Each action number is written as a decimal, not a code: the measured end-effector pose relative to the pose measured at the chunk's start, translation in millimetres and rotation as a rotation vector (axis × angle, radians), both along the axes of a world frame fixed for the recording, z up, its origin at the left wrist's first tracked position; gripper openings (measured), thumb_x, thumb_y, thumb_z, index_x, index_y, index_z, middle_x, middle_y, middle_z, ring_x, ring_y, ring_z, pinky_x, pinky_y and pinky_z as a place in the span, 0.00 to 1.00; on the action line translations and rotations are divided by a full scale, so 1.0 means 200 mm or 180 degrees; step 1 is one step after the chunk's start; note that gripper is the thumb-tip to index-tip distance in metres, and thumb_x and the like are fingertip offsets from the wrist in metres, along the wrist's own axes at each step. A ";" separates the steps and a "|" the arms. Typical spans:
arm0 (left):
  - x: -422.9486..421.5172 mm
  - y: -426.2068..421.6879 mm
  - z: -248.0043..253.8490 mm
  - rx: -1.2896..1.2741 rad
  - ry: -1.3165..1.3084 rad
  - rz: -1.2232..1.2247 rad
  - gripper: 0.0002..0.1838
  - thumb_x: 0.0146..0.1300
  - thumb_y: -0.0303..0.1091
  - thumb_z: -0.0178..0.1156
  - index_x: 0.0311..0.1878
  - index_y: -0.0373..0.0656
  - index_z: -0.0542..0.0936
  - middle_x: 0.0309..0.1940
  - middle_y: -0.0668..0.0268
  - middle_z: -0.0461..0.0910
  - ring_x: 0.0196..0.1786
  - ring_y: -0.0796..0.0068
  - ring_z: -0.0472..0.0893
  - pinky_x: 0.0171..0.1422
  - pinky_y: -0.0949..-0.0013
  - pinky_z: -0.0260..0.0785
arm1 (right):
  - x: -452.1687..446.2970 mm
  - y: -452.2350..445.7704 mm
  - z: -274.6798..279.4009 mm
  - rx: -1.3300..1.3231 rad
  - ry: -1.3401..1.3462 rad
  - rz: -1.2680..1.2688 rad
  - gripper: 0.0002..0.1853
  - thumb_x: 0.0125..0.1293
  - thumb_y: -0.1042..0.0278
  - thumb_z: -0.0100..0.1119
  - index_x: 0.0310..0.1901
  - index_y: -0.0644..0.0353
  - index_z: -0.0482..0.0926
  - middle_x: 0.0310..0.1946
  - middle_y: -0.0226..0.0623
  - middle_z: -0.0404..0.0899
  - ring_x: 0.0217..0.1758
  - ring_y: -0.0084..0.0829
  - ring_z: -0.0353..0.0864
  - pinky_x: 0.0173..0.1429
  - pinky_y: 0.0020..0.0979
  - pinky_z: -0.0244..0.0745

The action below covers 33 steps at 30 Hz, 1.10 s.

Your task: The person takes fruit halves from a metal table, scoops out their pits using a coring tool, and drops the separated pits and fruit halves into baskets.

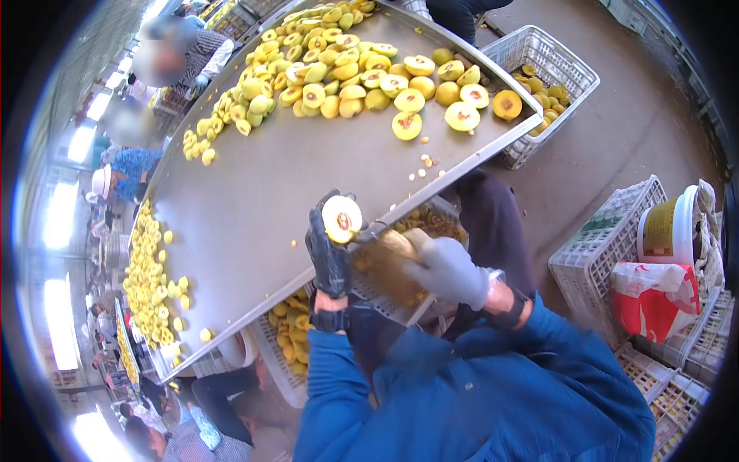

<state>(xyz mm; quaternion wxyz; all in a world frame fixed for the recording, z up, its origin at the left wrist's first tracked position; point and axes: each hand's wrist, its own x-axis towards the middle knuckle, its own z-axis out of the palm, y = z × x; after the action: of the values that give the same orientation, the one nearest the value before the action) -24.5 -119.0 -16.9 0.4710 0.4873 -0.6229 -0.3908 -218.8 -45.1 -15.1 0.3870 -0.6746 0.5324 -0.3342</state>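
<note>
My left hand [329, 258], in a black glove, grips a peach half [342, 218] with its pale cut face and reddish pit hollow turned up, just over the table's near edge. In a grey glove, my right hand [453, 271] is closed around a wooden-handled pitting tool [399, 243]. The tool's dark, curved metal tip reaches to the right side of the fruit; whether it touches is hard to tell. Motion blurs the area below the tool. Farther up the metal table [239, 192] lies a heap of halved peaches [331, 77], with several loose pits near the edge.
Under my hands stands a crate of pits and scraps [435, 219]. A crate of peach pieces [265, 346] is by my left arm. Another crate [589, 77] stands beyond the table corner. Stacked crates and a white bucket [670, 231] are at right. Other people work at left.
</note>
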 end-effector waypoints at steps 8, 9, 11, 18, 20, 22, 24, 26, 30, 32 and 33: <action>-0.02 0.33 0.03 0.0654 0.1796 0.0576 0.35 0.78 0.58 0.31 0.58 0.34 0.73 0.49 0.52 0.80 0.53 0.60 0.80 0.63 0.60 0.71 | 0.16 0.11 0.07 -0.0455 0.0500 0.0304 0.14 0.65 0.60 0.60 0.43 0.60 0.71 0.26 0.49 0.81 0.31 0.53 0.82 0.32 0.47 0.76; -0.02 0.34 0.04 0.0632 0.1766 0.0594 0.35 0.78 0.58 0.31 0.58 0.34 0.74 0.48 0.53 0.81 0.52 0.60 0.81 0.63 0.61 0.71 | 0.16 0.12 0.07 -0.0471 0.0547 0.0309 0.14 0.65 0.60 0.60 0.43 0.60 0.70 0.27 0.49 0.81 0.31 0.52 0.82 0.32 0.47 0.76; -0.03 0.35 0.04 0.0593 0.1698 0.0624 0.35 0.78 0.59 0.31 0.56 0.34 0.75 0.47 0.54 0.81 0.50 0.61 0.81 0.62 0.62 0.72 | 0.16 0.14 0.07 -0.0538 0.0662 0.0293 0.13 0.65 0.61 0.60 0.43 0.59 0.70 0.27 0.48 0.80 0.31 0.52 0.82 0.32 0.46 0.76; -0.07 0.40 0.14 0.0785 0.1289 0.0559 0.35 0.77 0.58 0.32 0.48 0.34 0.79 0.37 0.58 0.83 0.42 0.67 0.82 0.55 0.65 0.75 | 0.14 0.17 0.00 -0.0949 0.0646 0.0428 0.12 0.60 0.65 0.61 0.40 0.61 0.72 0.24 0.50 0.80 0.28 0.48 0.83 0.28 0.44 0.75; -0.08 0.40 0.13 0.0735 0.1369 0.0569 0.35 0.78 0.58 0.34 0.46 0.33 0.80 0.35 0.58 0.83 0.38 0.67 0.83 0.50 0.66 0.78 | 0.11 0.16 0.03 -0.0448 0.0287 0.0657 0.11 0.62 0.65 0.60 0.41 0.62 0.73 0.22 0.47 0.79 0.28 0.46 0.83 0.29 0.43 0.75; -0.06 0.38 0.10 0.0922 0.1434 0.0556 0.37 0.76 0.60 0.32 0.47 0.33 0.79 0.35 0.57 0.83 0.38 0.67 0.83 0.50 0.66 0.77 | 0.10 0.16 0.05 0.0358 -0.0605 0.0828 0.12 0.65 0.63 0.59 0.41 0.63 0.74 0.21 0.41 0.78 0.26 0.40 0.82 0.29 0.40 0.74; -0.05 0.34 0.10 0.1029 0.1462 0.0457 0.39 0.76 0.63 0.31 0.48 0.33 0.79 0.36 0.57 0.83 0.38 0.67 0.82 0.49 0.65 0.77 | 0.12 0.15 0.11 0.1453 -0.2032 0.0933 0.13 0.67 0.61 0.58 0.43 0.64 0.75 0.21 0.32 0.77 0.24 0.31 0.80 0.28 0.34 0.73; -0.05 0.32 0.12 0.1074 0.1442 0.0272 0.40 0.75 0.65 0.31 0.49 0.33 0.78 0.37 0.56 0.83 0.37 0.65 0.83 0.48 0.64 0.78 | 0.07 0.15 0.13 0.2712 -0.2708 0.1065 0.15 0.68 0.59 0.58 0.45 0.64 0.76 0.25 0.22 0.74 0.23 0.17 0.72 0.26 0.25 0.67; -0.16 0.40 0.14 0.0317 0.1621 0.0877 0.37 0.74 0.63 0.38 0.54 0.33 0.75 0.38 0.54 0.83 0.38 0.63 0.84 0.48 0.63 0.79 | 0.12 0.21 0.08 0.2509 -0.3235 0.1022 0.13 0.66 0.62 0.58 0.44 0.63 0.77 0.23 0.24 0.75 0.21 0.17 0.72 0.24 0.24 0.65; -0.09 0.41 0.07 0.0000 0.1122 0.0580 0.33 0.75 0.60 0.41 0.51 0.33 0.77 0.39 0.54 0.83 0.39 0.62 0.84 0.47 0.62 0.80 | 0.12 0.24 0.08 0.1660 -0.2139 0.0882 0.12 0.65 0.63 0.58 0.42 0.64 0.77 0.22 0.26 0.75 0.21 0.19 0.73 0.24 0.26 0.65; -0.07 0.41 0.08 -0.0077 0.0889 0.0453 0.33 0.75 0.59 0.41 0.51 0.33 0.77 0.39 0.54 0.83 0.40 0.62 0.84 0.46 0.62 0.80 | 0.10 0.23 0.08 0.1245 -0.1461 0.0840 0.12 0.65 0.63 0.57 0.42 0.64 0.77 0.21 0.28 0.75 0.20 0.21 0.74 0.24 0.27 0.66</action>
<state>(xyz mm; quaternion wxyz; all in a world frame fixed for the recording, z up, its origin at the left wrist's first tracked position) -38.6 -37.6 -1.7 0.5854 0.4654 -0.5200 -0.4127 -198.9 1.7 0.8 0.6591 -0.5577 0.3934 -0.3160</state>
